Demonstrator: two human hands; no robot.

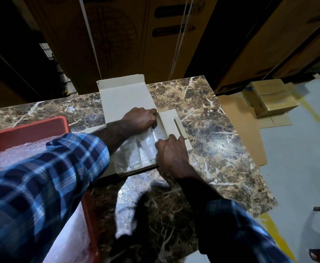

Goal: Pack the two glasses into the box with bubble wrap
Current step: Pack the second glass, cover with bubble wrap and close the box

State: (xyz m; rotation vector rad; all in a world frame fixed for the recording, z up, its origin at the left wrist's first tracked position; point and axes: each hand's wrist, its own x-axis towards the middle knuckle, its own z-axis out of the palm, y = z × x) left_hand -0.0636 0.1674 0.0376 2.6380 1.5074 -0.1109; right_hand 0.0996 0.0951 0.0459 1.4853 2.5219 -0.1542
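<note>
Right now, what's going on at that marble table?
A person is packing glasses into a flat cardboard box on the marble table. The glasses lie inside under clear wrap. Both hands work at the box's right side: left hand at the far corner, right hand near the side flap. The lid stands open.

No legible text found. The large cardboard cartons (117, 35) behind the marble table carry dark printed label bars and a line drawing, but the lettering is too blurred and dim to read.
</note>
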